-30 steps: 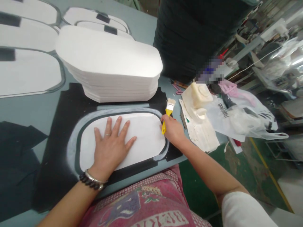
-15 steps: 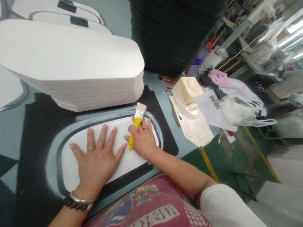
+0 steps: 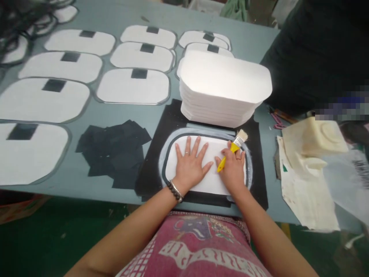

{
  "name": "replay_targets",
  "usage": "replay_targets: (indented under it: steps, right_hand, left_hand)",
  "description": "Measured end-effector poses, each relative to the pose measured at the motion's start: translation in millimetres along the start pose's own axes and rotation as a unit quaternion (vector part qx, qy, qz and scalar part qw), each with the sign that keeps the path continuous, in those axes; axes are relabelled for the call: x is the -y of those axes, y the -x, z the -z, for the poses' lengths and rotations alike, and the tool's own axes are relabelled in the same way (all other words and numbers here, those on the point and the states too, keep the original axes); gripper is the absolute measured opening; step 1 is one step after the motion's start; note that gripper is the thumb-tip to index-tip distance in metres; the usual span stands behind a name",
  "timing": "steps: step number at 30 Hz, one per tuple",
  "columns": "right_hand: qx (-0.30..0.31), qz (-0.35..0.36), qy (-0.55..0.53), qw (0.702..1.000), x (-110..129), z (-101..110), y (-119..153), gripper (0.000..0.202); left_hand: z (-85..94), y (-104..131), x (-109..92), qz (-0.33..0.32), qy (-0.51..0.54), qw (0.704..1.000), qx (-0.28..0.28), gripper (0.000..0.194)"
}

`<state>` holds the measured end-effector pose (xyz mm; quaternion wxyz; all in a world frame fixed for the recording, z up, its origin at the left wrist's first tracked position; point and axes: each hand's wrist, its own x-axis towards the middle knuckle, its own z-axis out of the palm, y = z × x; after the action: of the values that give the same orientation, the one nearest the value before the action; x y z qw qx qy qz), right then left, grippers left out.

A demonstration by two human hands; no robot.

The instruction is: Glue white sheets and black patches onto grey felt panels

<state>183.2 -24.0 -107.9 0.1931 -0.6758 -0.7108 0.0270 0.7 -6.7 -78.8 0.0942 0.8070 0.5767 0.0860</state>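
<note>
A white rounded panel (image 3: 213, 183) lies on a black sheet (image 3: 152, 169), framed by a dark band and a whitish smeared ring (image 3: 163, 154). My left hand (image 3: 190, 165) rests flat on the panel's left part with its fingers spread. On the right part, my right hand (image 3: 233, 169) holds a paintbrush (image 3: 222, 164) with a yellow handle, tucked at the thumb. Its pale bristles point up and away, over the ring's upper right. The other fingers of that hand lie against the panel. Just behind both hands stands a thick stack of white panels (image 3: 225, 77).
Left of the black sheet lies a pile of black fabric pieces (image 3: 115, 150). White panels with black squares (image 3: 135, 86) cover the table's left and back. At right are a cut-open plastic jug (image 3: 311, 138), pink scissors (image 3: 278, 122) and a plastic bag (image 3: 348, 173).
The view has swung left, bringing more laid-out panels and the black pile into sight. Both hands stay on the panel in nearly the same pose, the brush still held.
</note>
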Motion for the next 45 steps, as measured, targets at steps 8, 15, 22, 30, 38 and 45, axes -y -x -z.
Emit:
replay_targets:
  steps: [8,15,22,30,38,45]
  right_hand:
    - [-0.028,0.109,-0.166,0.98,21,68,-19,0.032]
    - [-0.011,0.155,-0.189,0.97,52,101,-115,0.05]
    - [0.047,0.1,-0.119,0.987,51,68,-123,0.055]
    - [0.014,0.047,-0.009,0.999,-16,115,-93,0.047]
    - [0.015,0.009,-0.232,0.973,14,120,-30,0.044]
    - [0.037,0.045,-0.224,0.973,15,91,-13,0.028]
  left_hand:
    - [19.8,34,-18,-0.096,0.009,0.995,0.016,0.057]
    - [27.8,42,-28,-0.112,-0.007,0.992,0.06,0.043]
    - [24.3,36,-24,-0.12,0.008,0.991,0.061,0.044]
    - [28.5,44,-16,-0.129,0.075,0.989,0.023,0.047]
    - [83.7,48,159,0.198,0.017,0.974,-0.111,0.022]
    - [78.2,52,255,0.216,0.003,0.975,-0.049,0.014]
